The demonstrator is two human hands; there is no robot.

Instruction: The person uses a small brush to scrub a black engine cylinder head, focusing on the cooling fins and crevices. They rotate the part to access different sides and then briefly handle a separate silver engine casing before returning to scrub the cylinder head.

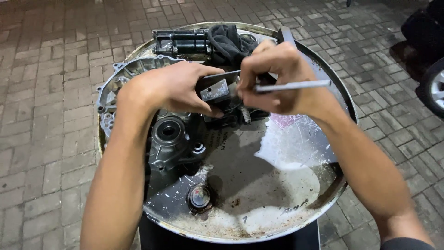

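Observation:
My left hand (pixel 173 88) grips a small dark metal part (pixel 216 89) above the top of a steel drum (pixel 277 217). My right hand (pixel 277 76) is closed around a thin silver tool (pixel 296 85) whose shaft sticks out to the right; its working end meets the part between my hands. Below my left hand lies a grey cast engine casing (pixel 169 134) with a round bearing seat. Part of the small piece is hidden by my fingers.
A black mechanical assembly (pixel 182 42) and a dark rag (pixel 229 39) lie at the drum's far edge. A round cap (pixel 200 198) sits in the drum lid near me. Brick paving (pixel 51 92) surrounds the drum; a car wheel (pixel 434 88) stands at right.

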